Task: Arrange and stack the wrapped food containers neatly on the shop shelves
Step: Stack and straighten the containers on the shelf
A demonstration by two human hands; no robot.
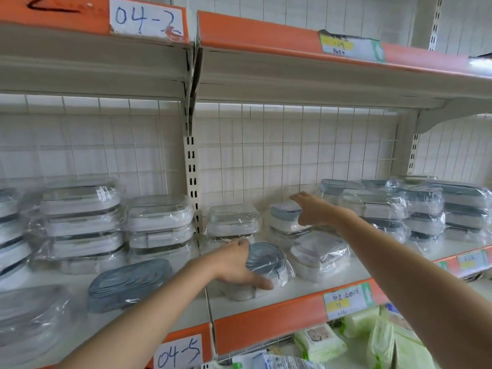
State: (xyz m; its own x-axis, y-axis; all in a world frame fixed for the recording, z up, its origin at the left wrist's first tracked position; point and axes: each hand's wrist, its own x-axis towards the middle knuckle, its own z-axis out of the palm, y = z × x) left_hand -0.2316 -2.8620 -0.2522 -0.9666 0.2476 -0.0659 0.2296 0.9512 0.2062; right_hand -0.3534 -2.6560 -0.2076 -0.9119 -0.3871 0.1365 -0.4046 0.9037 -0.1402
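Note:
Plastic-wrapped food containers fill the middle shelf (269, 310). My left hand (237, 265) holds a blue-lidded container (269, 262) that sits tilted near the shelf's front, thumb along its near side. My right hand (314, 209) reaches to a small stack with a blue-lidded container (283, 209) on top, its fingers stretched over that container's right side. A clear-lidded white container (233, 221) stands to the left of that stack. Another white container (319, 254) leans tilted in front of the stack.
White container stacks (82, 222) stand at the left, blue-lidded stacks (423, 206) at the right. A long blue-lidded box (130, 283) lies loose at the front left. An orange-edged shelf (266, 35) hangs overhead. Green wipe packs (319, 342) lie on the shelf below.

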